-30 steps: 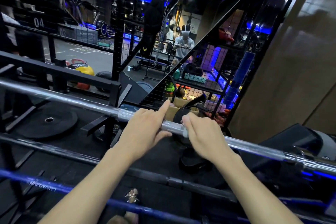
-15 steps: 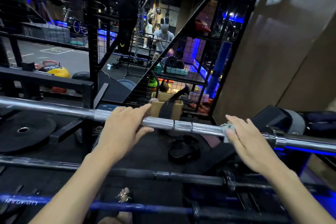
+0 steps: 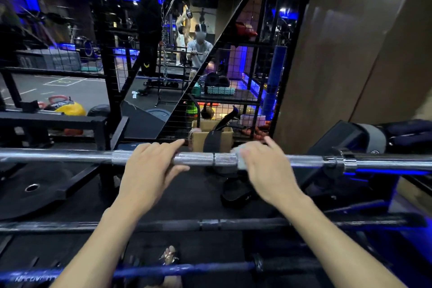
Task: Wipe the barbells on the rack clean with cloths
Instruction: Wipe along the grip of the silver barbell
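A silver barbell lies level across the black rack at chest height. My left hand grips its knurled middle, fingers curled over the top and thumb underneath. My right hand is just to the right of it, wrapped over the bar with a pale cloth bunched under the fingers; the hand is blurred. A dark barbell rests on a lower rung, and a blue one lies below that, nearest to me.
The bar's collar and sleeve stick out at right, near a black and grey pad. A black weight plate lies on the floor at left. A cardboard box and mesh shelving stand behind the bar. A mirror shows people.
My right hand slid the cloth out to the right along the silver bar, then came back left close to my left hand. The left hand kept its grip.
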Motion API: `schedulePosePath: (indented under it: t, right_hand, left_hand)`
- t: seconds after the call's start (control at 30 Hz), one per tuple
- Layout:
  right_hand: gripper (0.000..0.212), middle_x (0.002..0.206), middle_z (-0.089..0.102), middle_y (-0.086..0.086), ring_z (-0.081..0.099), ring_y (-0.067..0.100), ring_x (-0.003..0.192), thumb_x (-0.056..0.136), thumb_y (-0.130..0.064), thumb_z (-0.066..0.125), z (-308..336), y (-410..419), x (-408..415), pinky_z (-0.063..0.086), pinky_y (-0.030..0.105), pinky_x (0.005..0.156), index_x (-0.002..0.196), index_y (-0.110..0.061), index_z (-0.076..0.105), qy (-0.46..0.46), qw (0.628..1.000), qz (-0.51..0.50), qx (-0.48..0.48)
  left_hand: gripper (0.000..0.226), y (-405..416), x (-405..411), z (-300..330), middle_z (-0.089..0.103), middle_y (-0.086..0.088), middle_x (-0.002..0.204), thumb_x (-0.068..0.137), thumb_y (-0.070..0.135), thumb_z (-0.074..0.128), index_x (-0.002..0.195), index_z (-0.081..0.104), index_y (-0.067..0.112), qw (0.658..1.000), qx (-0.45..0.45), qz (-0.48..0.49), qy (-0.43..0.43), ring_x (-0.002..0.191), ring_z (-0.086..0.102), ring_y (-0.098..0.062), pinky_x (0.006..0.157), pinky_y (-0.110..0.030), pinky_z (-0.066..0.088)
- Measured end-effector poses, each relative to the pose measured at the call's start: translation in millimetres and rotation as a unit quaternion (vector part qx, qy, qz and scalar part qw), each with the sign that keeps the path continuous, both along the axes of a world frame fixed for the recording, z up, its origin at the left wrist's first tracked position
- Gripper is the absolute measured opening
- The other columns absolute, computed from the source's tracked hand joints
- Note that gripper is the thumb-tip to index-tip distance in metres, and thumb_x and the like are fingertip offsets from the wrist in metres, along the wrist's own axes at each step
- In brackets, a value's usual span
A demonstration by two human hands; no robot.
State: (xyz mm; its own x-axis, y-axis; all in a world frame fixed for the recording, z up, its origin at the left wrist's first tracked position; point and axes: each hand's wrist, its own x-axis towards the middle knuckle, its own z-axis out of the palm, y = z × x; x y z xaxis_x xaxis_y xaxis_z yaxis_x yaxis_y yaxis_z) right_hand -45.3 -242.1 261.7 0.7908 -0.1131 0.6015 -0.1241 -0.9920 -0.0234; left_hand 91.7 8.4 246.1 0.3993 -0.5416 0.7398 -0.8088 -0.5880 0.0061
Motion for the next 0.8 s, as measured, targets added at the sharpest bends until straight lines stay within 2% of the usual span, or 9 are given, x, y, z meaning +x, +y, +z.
schedulePosePath:
  t: [0.07,0.13,0.23,0.33,0.43,0.5,0.6,0.7,0.8]
  right_hand:
    - [0.048,0.102,0.07,-0.003,0.065,0.025,0.098,0.104,-0.026,0.02,1,-17,-14,0.027,0.047,0.12,0.108,-0.022,0.068,-0.04,0.993,-0.084,0.071]
    - [0.04,0.092,0.068,0.0,0.063,0.028,0.092,0.102,-0.019,0.029,0,0,-9,0.03,0.05,0.118,0.1,-0.017,0.069,-0.069,0.987,-0.117,0.091]
    - [0.025,0.082,0.065,0.005,0.058,0.03,0.084,0.091,-0.01,0.045,-5,60,24,0.041,0.055,0.107,0.088,-0.012,0.07,-0.105,0.993,-0.04,0.023]
    - [0.036,0.105,0.069,0.005,0.061,0.026,0.105,0.103,-0.02,0.034,-8,78,37,0.03,0.047,0.119,0.105,-0.01,0.068,-0.077,0.996,0.048,0.013]
    - [0.038,0.122,0.07,0.007,0.062,0.024,0.117,0.102,-0.023,0.038,-7,32,12,0.027,0.046,0.118,0.12,-0.007,0.068,-0.047,0.994,0.071,-0.067]
    - [0.038,0.118,0.071,0.007,0.063,0.028,0.114,0.102,-0.021,0.036,-8,-16,-11,0.027,0.047,0.116,0.116,-0.009,0.069,-0.06,0.996,0.016,-0.064]
    - [0.049,0.128,0.069,0.012,0.059,0.034,0.126,0.105,-0.023,0.027,-10,-71,-51,0.026,0.049,0.118,0.119,-0.009,0.071,-0.071,0.985,-0.152,0.03]
    - [0.045,0.126,0.067,0.018,0.055,0.04,0.12,0.1,-0.017,0.03,-11,-44,-41,0.036,0.055,0.108,0.113,-0.005,0.072,-0.092,0.971,-0.216,0.048]
    - [0.047,0.138,0.061,0.018,0.05,0.04,0.131,0.104,-0.019,0.028,-20,32,-2,0.03,0.054,0.114,0.124,-0.003,0.067,-0.08,0.991,-0.104,0.013]
  left_hand:
    - [0.058,-3,-1,-2,0.07,0.005,0.094,0.089,0.057,0.056,0.13,0.062,0.016,1.0,-0.008,0.005,-0.006,0.081,0.065,-0.025,0.081,-0.043,0.051]
    - [0.053,-6,-1,-3,0.069,0.005,0.092,0.094,0.059,0.054,0.128,0.062,0.019,1.0,-0.011,0.007,-0.019,0.079,0.064,-0.025,0.08,-0.041,0.048]
    - [0.057,-9,-2,-3,0.069,0.006,0.092,0.091,0.06,0.047,0.129,0.062,0.019,1.0,-0.005,0.007,-0.023,0.079,0.063,-0.024,0.08,-0.039,0.044]
    - [0.061,-6,-2,-2,0.068,0.007,0.091,0.09,0.061,0.046,0.13,0.062,0.017,1.0,-0.002,0.007,-0.022,0.079,0.063,-0.023,0.083,-0.037,0.043]
    - [0.063,-2,-1,-2,0.065,0.007,0.087,0.09,0.062,0.044,0.13,0.063,0.017,1.0,-0.001,0.015,-0.024,0.078,0.061,-0.022,0.083,-0.036,0.043]
    - [0.064,-1,-1,-2,0.063,0.007,0.085,0.09,0.062,0.045,0.131,0.063,0.017,1.0,-0.004,0.013,-0.024,0.078,0.06,-0.022,0.083,-0.036,0.043]
    - [0.063,-3,1,-3,0.063,0.007,0.086,0.09,0.061,0.045,0.13,0.063,0.017,1.0,-0.005,0.014,-0.021,0.077,0.06,-0.023,0.083,-0.037,0.042]
    - [0.06,-7,-1,-3,0.061,0.008,0.084,0.09,0.061,0.045,0.129,0.063,0.018,1.0,0.002,0.013,-0.027,0.077,0.059,-0.023,0.082,-0.037,0.042]
    - [0.06,-8,-2,-3,0.062,0.009,0.086,0.091,0.061,0.044,0.129,0.062,0.019,1.0,0.003,0.011,-0.027,0.077,0.058,-0.022,0.082,-0.035,0.041]
